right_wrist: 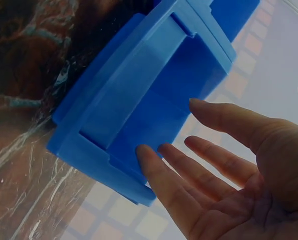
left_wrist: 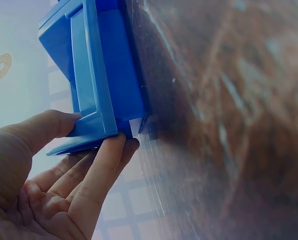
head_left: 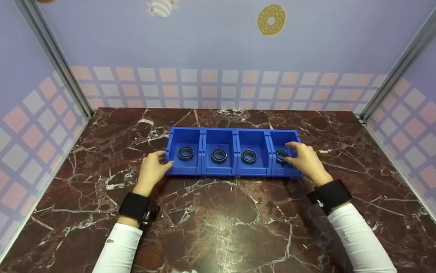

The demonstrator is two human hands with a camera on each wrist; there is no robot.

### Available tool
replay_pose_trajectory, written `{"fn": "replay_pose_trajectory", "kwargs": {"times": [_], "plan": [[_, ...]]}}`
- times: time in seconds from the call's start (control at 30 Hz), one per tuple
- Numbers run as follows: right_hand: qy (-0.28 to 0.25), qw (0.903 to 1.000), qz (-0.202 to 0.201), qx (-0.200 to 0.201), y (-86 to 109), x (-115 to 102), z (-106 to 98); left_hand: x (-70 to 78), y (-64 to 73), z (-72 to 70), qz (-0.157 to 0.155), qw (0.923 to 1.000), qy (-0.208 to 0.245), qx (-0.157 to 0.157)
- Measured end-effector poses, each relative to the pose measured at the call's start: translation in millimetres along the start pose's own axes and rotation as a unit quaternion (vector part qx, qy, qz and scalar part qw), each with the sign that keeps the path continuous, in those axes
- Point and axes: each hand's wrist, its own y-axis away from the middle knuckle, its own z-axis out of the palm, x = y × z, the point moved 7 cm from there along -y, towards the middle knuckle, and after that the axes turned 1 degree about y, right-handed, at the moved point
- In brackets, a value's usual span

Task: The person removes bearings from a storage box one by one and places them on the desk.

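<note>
Several joined blue bins [head_left: 219,170] form a row on the table, each holding one dark ring-shaped ball bearing. At the left end, my left hand [head_left: 152,168] grips the side wall of the end bin [left_wrist: 108,85], thumb over the front corner and fingers along the outside. My right hand [head_left: 305,157] is over the right end bin [right_wrist: 118,95], its fingers spread and curved with nothing between them. Beneath its fingertips lies the rightmost bearing [head_left: 278,156], partly covered in the head view. The leftmost bearing [head_left: 185,159] lies flat near its bin's front.
The bins stand on a dark red marbled table [head_left: 218,223]. Patterned panels close off the back and both sides, with metal posts [head_left: 57,57] at the back corners. Black straps [head_left: 136,206] with cameras sit on both wrists.
</note>
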Motion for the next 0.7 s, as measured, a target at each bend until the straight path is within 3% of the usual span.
{"fn": "replay_pose_trajectory", "kwargs": {"times": [0.7], "plan": [[0.081,0.9947,0.004,-0.063,-22.5,2,24,-1.5,0.3,0.5,-0.011,0.9999,0.004,-0.011]]}}
